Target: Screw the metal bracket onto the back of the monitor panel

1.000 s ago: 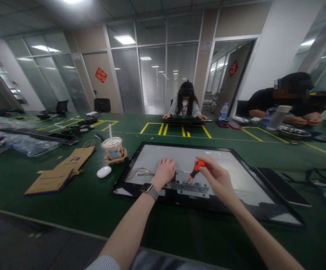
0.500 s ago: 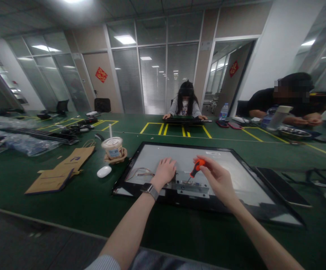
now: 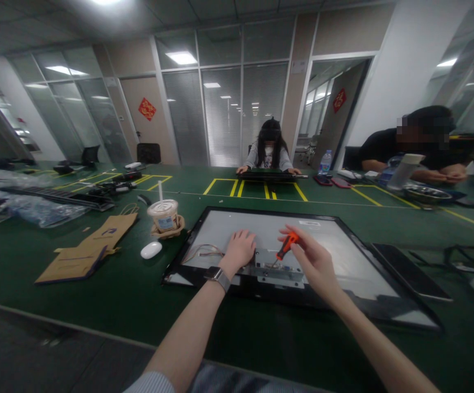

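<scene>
My right hand (image 3: 314, 255) grips the handle of an orange and black screwdriver (image 3: 288, 244), which leans with its shaft pointing down. The tip reaches a metal bracket (image 3: 281, 278) with small parts on it; whether it sits in a screw is too small to tell. That bracket lies near the front edge of a large flat display panel (image 3: 360, 245), grey with a black frame. Fingers stretched out, my left hand (image 3: 241, 248) rests flat on the panel just left of the bracket. Thin wires (image 3: 204, 251) lie on the panel to the left of that hand.
On the green table (image 3: 118, 305), left of the panel, are a white mouse (image 3: 151, 250), a drink cup (image 3: 164, 216) in a cardboard holder and a paper bag (image 3: 110, 234). A dark slab (image 3: 411, 271) lies on the right. Across the table two people (image 3: 268, 147) sit.
My right hand and the screwdriver handle have shifted very slightly, with the fingers turned a little on the handle. My left hand and the panel stay in place.
</scene>
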The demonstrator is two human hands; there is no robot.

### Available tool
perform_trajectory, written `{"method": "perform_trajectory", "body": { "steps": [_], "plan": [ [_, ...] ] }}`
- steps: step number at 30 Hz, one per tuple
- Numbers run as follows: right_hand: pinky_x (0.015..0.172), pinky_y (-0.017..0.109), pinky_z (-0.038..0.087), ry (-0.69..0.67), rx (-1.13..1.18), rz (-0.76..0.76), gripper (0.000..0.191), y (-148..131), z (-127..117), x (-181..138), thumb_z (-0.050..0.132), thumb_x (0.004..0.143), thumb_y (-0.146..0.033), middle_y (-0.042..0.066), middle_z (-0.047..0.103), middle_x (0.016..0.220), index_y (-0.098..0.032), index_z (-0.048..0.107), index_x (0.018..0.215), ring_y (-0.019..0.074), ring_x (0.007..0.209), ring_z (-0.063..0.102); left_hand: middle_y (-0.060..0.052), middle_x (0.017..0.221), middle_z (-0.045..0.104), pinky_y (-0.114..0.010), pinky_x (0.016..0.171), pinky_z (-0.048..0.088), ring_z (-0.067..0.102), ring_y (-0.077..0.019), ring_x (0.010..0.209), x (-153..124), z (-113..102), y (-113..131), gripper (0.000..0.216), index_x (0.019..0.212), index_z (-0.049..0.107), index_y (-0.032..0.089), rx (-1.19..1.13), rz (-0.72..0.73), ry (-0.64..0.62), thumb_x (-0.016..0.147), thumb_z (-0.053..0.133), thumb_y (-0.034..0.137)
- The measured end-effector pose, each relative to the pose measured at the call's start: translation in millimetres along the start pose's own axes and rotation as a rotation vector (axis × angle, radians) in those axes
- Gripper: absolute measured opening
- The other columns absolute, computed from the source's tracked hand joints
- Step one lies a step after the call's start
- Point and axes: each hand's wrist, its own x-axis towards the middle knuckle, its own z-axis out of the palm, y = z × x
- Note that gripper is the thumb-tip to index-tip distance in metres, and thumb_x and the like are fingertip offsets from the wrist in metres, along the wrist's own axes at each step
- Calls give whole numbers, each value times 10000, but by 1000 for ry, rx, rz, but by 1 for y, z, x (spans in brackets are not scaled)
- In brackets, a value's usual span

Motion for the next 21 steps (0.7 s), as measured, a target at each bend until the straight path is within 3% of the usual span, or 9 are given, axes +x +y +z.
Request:
{"method": "perform_trajectory", "body": {
  "steps": [5, 8, 14, 18, 21],
  "plan": [
    [818, 382, 541, 82, -85, -41, 252, 2, 1, 3, 679, 894, -244, 27, 704, 938, -292, 709, 1140, 211, 876, 679, -129, 1463, 539, -446, 1131, 392, 493, -272, 1347, 0, 1, -1, 395, 1374, 553, 177, 5, 9, 13, 1017, 411, 271],
    [759, 364, 537, 94, -90, -57, 187, -2, 0, 5, 683, 886, -242, 19, 671, 872, -285, 731, 1061, 202, 818, 661, -132, 1464, 538, -450, 1135, 387, 486, -273, 1355, -1, 0, 0, 398, 1378, 548, 175, 4, 9, 9, 1018, 406, 268],
    [889, 428, 559, -17, 47, 5, 320, -5, -1, 0, 520, 986, -279, 77, 717, 1121, -287, 633, 1285, 235, 1028, 701, -133, 1499, 506, -459, 1153, 369, 470, -276, 1375, -1, -3, 2, 415, 1404, 533, 167, -9, -7, -17, 1027, 394, 273],
    [899, 438, 571, 0, 32, 60, 381, 0, 1, -1, 565, 968, -296, 72, 742, 1067, -271, 588, 1347, 232, 994, 719, -138, 1502, 503, -461, 1159, 363, 462, -278, 1384, 0, -2, 1, 420, 1409, 530, 164, -7, -9, -20, 1029, 392, 277],
    [859, 431, 581, 92, -52, 34, 313, 1, 3, 1, 639, 919, -303, 42, 735, 940, -264, 664, 1228, 216, 852, 716, -136, 1491, 515, -453, 1152, 370, 475, -278, 1370, -1, -1, 1, 415, 1399, 538, 165, 2, -4, -6, 1028, 387, 276]
  ]
}}
